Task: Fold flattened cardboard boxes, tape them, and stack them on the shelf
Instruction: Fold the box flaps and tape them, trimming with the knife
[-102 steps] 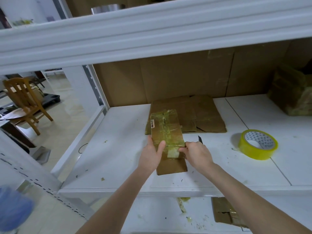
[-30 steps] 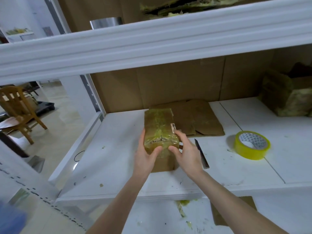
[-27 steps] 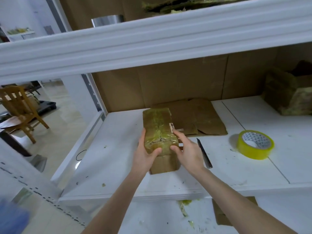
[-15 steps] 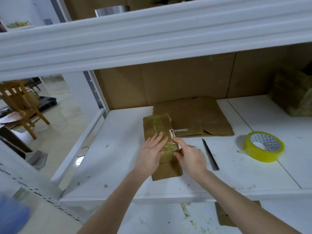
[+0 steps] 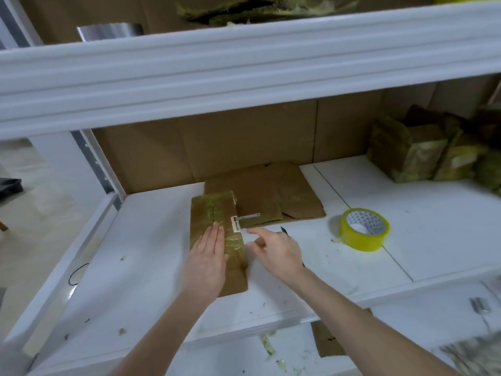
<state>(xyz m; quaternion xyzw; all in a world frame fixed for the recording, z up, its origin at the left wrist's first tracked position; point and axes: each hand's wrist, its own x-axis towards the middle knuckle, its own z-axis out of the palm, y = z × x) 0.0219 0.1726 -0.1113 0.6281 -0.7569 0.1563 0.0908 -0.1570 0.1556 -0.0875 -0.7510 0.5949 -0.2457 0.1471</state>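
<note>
A white metal shelf [image 5: 406, 240] fills the view, its painted deck scuffed and speckled with small greenish scraps, a thin seam running from far to near on its right half. A thick white beam crosses above, and brown cardboard sheets line the back wall. To the left, past the shelf's upright post, lies a pale tiled floor.

On the deck near its left-centre rests a flat, tape-covered brown cardboard box [image 5: 214, 213], long side running near to far. The left hand [image 5: 207, 256] lies palm-down on it, fingers straight and together, its grip fully flat and closed on nothing. The right hand [image 5: 276, 251] hovers just right of the box, fingers loosely spread and holding nothing; motion blur makes it hard to say whether a fingertip touches the box edge. A dark slim blade [image 5: 284, 230] pokes out from behind that hand.

Beyond the box lies a flattened brown cardboard sheet [image 5: 284, 191], touching its far right corner. A yellow roll of packing tape [image 5: 364, 229] sits on its side further right, well apart from the hands. Folded, taped boxes [image 5: 412, 156] stand at the far right.
</note>
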